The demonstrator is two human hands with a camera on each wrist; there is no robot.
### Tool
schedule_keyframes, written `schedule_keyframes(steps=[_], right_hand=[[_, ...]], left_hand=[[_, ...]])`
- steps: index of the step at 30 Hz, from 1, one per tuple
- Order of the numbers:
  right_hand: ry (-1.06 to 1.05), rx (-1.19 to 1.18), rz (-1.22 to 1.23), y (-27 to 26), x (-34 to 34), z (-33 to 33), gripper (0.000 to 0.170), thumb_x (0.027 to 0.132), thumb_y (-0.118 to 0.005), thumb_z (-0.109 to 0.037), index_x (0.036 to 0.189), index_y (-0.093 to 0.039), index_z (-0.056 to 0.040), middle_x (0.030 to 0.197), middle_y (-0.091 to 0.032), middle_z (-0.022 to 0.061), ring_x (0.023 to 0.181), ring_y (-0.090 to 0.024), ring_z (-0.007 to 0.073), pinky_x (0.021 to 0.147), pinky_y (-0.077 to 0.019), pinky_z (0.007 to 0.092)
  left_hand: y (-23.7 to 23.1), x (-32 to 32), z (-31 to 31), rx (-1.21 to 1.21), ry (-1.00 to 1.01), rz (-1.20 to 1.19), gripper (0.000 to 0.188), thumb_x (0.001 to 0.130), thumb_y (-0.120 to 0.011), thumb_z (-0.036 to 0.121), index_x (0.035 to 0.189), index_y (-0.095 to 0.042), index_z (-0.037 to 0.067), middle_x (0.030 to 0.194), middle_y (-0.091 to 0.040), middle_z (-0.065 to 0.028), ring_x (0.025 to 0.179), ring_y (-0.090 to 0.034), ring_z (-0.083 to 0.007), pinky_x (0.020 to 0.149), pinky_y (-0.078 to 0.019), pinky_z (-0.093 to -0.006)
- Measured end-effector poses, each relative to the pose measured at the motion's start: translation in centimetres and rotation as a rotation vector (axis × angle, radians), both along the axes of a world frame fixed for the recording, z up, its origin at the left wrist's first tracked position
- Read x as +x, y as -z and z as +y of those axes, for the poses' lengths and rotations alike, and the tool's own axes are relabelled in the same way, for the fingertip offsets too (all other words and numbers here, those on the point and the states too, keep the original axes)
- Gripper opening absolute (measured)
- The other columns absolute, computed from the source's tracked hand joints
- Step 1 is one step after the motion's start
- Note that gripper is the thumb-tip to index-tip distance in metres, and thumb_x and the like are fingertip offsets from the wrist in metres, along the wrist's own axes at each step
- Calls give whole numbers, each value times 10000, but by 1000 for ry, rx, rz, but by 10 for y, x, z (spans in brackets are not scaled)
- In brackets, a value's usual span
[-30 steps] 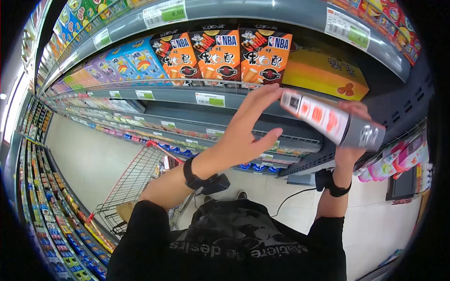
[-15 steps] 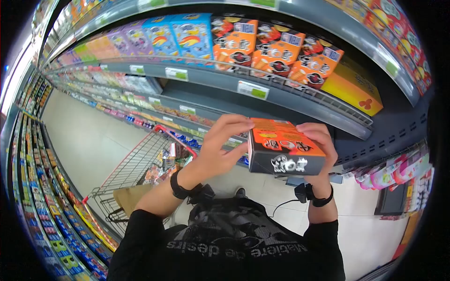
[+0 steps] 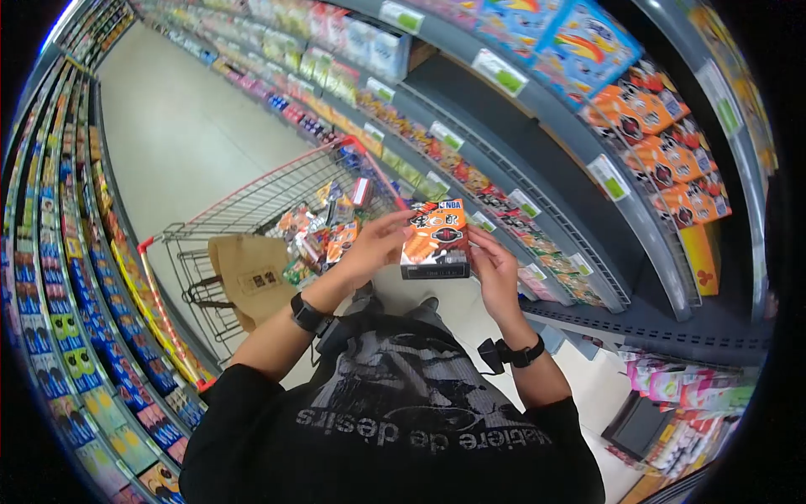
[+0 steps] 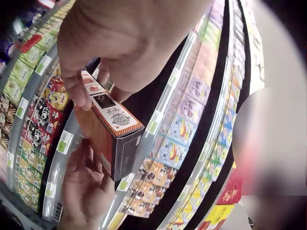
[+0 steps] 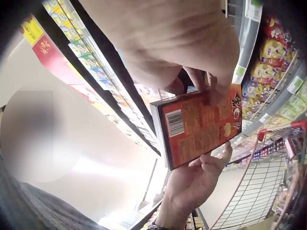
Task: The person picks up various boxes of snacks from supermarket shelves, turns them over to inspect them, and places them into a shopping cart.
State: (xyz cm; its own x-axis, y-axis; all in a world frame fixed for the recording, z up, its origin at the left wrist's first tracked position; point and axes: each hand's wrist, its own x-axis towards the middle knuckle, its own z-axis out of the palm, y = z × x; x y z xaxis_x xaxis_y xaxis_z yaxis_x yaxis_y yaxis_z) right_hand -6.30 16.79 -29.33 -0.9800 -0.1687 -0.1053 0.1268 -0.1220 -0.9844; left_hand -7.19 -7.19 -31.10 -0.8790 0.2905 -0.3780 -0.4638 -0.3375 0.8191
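An orange and black snack box (image 3: 435,238) is held in front of the torso, its printed front facing up. My left hand (image 3: 375,249) grips its left edge, and my right hand (image 3: 495,273) holds the opposite side. The left wrist view has the box (image 4: 125,122) end-on, with my left hand (image 4: 127,43) above and my right hand (image 4: 86,184) below. From the right wrist, the back of the box (image 5: 196,125) shows a barcode, with my right hand (image 5: 168,40) over it and my left hand (image 5: 189,184) at its lower edge.
A shopping cart (image 3: 243,189) stands at the left with a brown paper bag (image 3: 252,273) and several packages. Stocked shelves (image 3: 617,178) run along the right, carrying matching orange boxes (image 3: 667,160); more shelves (image 3: 67,277) line the far left.
The box has come down and away from the shelf, turned so its front shows. Both hands now hold it; a second ago the left hand's thumb was off it. The view has swung toward the cart.
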Motion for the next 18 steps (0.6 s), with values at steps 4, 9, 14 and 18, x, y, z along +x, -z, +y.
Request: schedule_keyframes(steps=[4,9,14,18], right_hand=[[-57,52,-99,15,-10,-40,295,965,-499,-60,1223,-579,58,1368,-497,125,1169,-552,200,905,-521,317],[-98,80,-178,23,-19,-87,287,976,-525,-136,1184,-588,52,1333,-522,94,1110,-575,176,842,-522,280],[-6,-15,-341,45,-24,-129,281,963,-574,-198,1156,-507,-5,1190,-563,115,1027,-579,146,818,-506,287],[-24,-112,-441,41,-30,-164,332,940,-603,-174,1201,-506,7,1053,-620,82,924,-599,109,816,-486,260]], left_hand=[[27,6,-42,118,1,-166,402,1001,-496,184,1379,-448,56,1206,-603,-78,1043,-619,-147,837,-540,-306],[28,12,-84,178,-73,-205,397,1003,-486,192,1369,-447,43,1220,-600,-83,1063,-617,-151,870,-528,-309],[48,23,-113,-38,-109,-81,392,961,-559,162,1321,-492,22,982,-592,-29,728,-564,-74,605,-458,-219],[51,33,-121,-98,-246,-72,401,931,-604,159,1287,-514,-4,951,-555,-31,639,-490,-51,510,-377,-216]])
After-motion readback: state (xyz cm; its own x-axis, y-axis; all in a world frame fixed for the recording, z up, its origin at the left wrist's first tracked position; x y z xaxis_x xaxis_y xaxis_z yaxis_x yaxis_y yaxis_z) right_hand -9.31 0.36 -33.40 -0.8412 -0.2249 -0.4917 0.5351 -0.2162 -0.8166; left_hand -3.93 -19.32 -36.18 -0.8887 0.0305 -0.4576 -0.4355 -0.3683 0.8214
